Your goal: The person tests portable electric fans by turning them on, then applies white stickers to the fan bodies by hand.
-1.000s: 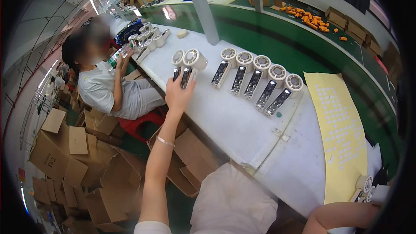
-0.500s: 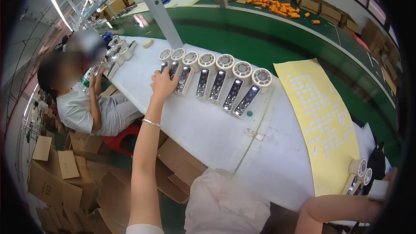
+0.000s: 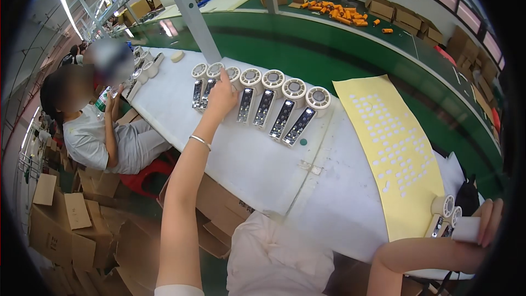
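Seven round-headed white units in a row, one hand at the row and one at a white block.

The row of white units (image 3: 273, 79) stands on the white desk (image 3: 257, 172), round heads towards the green belt (image 3: 307, 57) and handles towards the wearer. Dark circuit strips show on six handles; the third from the left is largely covered by the left hand (image 3: 222, 96). Its index finger is extended, the tip at the second and third heads, while the other fingers are curled; whether they grip the third unit cannot be told. The right hand (image 3: 489, 223), at the right edge of the view, has its fingers closed round the white block (image 3: 466, 229). Just beside this block lie two further units (image 3: 442, 206), near the lower end of a yellow sheet (image 3: 392, 153) dotted with small white pieces. A small green disc (image 3: 303, 142) lies near the rightmost handle of the row. Left of the row are a cream disc (image 3: 177, 56) and more white units (image 3: 149, 69), near a seated person (image 3: 93, 137) holding a bottle (image 3: 102, 100). Beyond the belt, orange pieces (image 3: 342, 15) lie heaped near open cartons (image 3: 406, 18).
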Demonstrator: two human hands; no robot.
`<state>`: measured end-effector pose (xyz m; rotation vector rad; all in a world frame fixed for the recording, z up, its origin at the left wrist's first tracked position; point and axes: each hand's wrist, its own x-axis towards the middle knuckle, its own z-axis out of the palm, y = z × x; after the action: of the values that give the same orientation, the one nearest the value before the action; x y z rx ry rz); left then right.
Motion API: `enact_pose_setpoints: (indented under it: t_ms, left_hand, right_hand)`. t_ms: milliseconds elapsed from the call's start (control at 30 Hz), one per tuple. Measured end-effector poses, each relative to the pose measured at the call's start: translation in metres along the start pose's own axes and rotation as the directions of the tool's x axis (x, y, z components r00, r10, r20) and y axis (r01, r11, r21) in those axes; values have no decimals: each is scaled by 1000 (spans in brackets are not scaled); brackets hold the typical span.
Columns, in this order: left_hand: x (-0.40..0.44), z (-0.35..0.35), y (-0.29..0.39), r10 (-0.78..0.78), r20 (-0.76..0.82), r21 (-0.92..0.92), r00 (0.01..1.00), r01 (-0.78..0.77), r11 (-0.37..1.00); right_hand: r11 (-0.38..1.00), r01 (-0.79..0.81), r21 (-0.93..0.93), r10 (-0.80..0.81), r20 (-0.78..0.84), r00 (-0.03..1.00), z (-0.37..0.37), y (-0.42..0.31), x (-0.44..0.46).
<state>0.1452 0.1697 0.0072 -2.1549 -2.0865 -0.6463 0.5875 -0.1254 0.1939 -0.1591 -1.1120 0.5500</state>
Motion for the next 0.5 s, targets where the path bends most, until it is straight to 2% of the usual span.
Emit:
enact_pose_setpoints:
  t_ms: [100, 167, 200, 233, 300, 333, 367, 433, 467, 500]
  left_hand:
    - [-9, -10, -3, -12, -41, -92, 999, 9, 996]
    - [-20, -18, -7, -35, -86, -169, 996, 20, 985]
    - [-31, -29, -8, -60, -90, -329, 994, 27, 944]
    - [-46, -46, -7, -87, -90, -478, 992, 34, 878]
    - [-79, -79, -5, -136, -24, -737, 990, 75, 671]
    - [-98, -94, -3, -152, 41, -838, 988, 117, 532]
    - [-118, -108, 1, -141, 70, -855, 988, 132, 501]
    - [-152, -131, 13, -104, 117, -890, 988, 151, 431]
    - [-167, -142, 19, -76, 179, -884, 981, 195, 425]
    - [-181, -151, 25, -48, 240, -876, 970, 237, 420]
  right_hand:
    - [1000, -1, -6, 0, -35, 999, 20, 19, -5]
    - [983, -176, -55, 177, 31, 984, 22, 20, -10]
    - [962, -258, -88, 263, 64, 963, 24, 21, -14]
    - [917, -378, -126, 396, 180, 900, 27, 26, -12]
    - [772, -591, -236, 633, 375, 678, 39, 41, -8]
    - [756, -577, -309, 654, 383, 652, 48, 56, -15]
    - [738, -557, -380, 675, 391, 626, 57, 71, -22]
    - [790, -282, -545, 501, 306, 810, 87, 134, -67]
    - [771, -129, -624, 383, 292, 876, 96, 146, -77]
    - [736, -154, -660, 467, 329, 821, 99, 144, -78]
